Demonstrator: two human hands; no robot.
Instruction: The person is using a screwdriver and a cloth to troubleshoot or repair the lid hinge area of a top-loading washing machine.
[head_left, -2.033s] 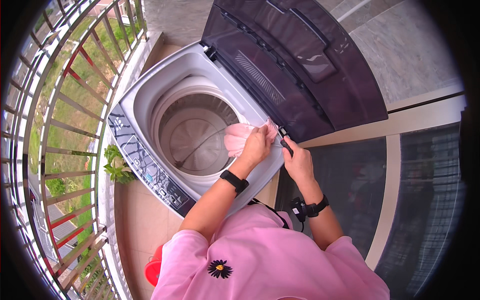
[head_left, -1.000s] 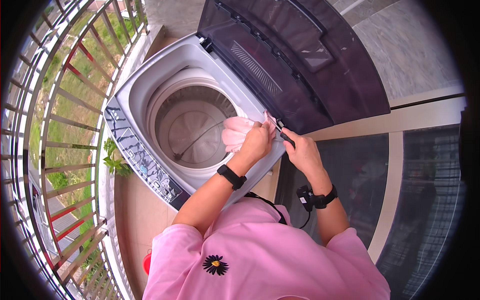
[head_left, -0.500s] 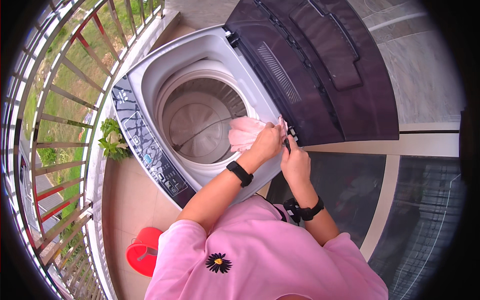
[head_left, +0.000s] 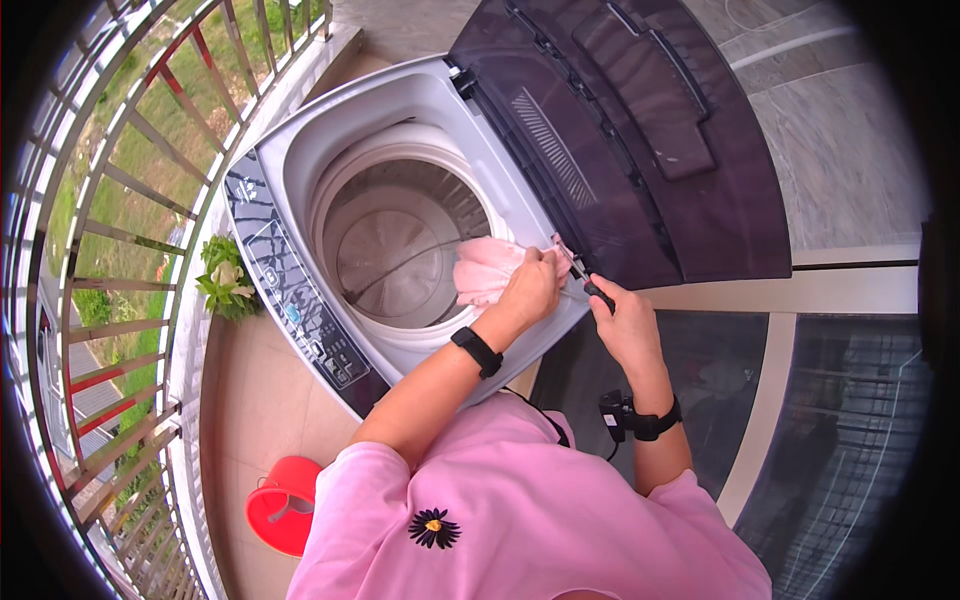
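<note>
A top-loading washing machine (head_left: 385, 372) stands before me with its dark lid (head_left: 650, 170) raised to the right. My left hand (head_left: 528, 290) is closed on a pink cloth (head_left: 484, 268), bunched at the rim of the opening near the lid's hinge; part of it hangs over the drum (head_left: 390, 240). In my right hand (head_left: 628, 325) is a screwdriver (head_left: 600, 294) with a black handle and a thin metal shaft. Its shaft points up and left toward the cloth and the hinge corner. The cloth and my fingers hide whether its tip touches anything.
A metal railing (head_left: 120, 290) curves along the left, with a green plant (head_left: 226, 280) beside the machine. On the tiled floor at lower left sits a red bucket (head_left: 282, 506). To the right are dark glass panels (head_left: 845, 440) in a pale frame.
My right hand has moved right and slightly down, away from my left hand, so more of the screwdriver shows. My left hand stays on the cloth with little movement.
</note>
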